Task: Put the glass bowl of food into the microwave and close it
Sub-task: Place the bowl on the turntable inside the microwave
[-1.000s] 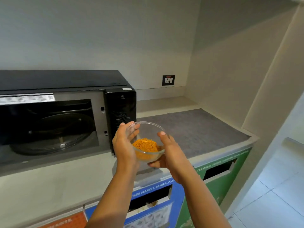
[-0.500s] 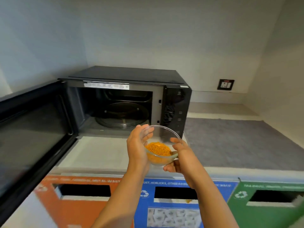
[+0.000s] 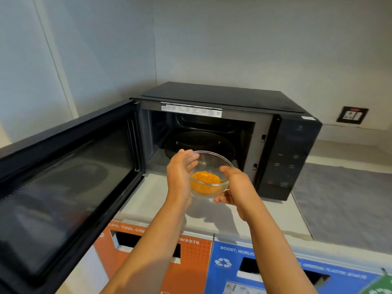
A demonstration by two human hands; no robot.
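Observation:
A small glass bowl (image 3: 209, 166) of orange shredded food is held in the air between both hands. My left hand (image 3: 179, 177) cups its left side and my right hand (image 3: 237, 187) cups its right side and underside. The bowl hangs just in front of the black microwave (image 3: 292, 149), at the mouth of its cavity. Inside lies the round glass turntable (image 3: 191, 139), bare. The microwave door (image 3: 63, 183) is swung wide to the left, toward me.
The microwave stands on a pale counter (image 3: 148, 198) with a grey mat (image 3: 343, 200) to its right. Below the counter's front edge are orange (image 3: 191, 257) and blue (image 3: 233, 270) waste-bin fronts. A wall socket (image 3: 352, 115) sits at the back right.
The view has swung left, and the bowl has moved from beside the control panel to the front of the open cavity. Both hands keep their hold.

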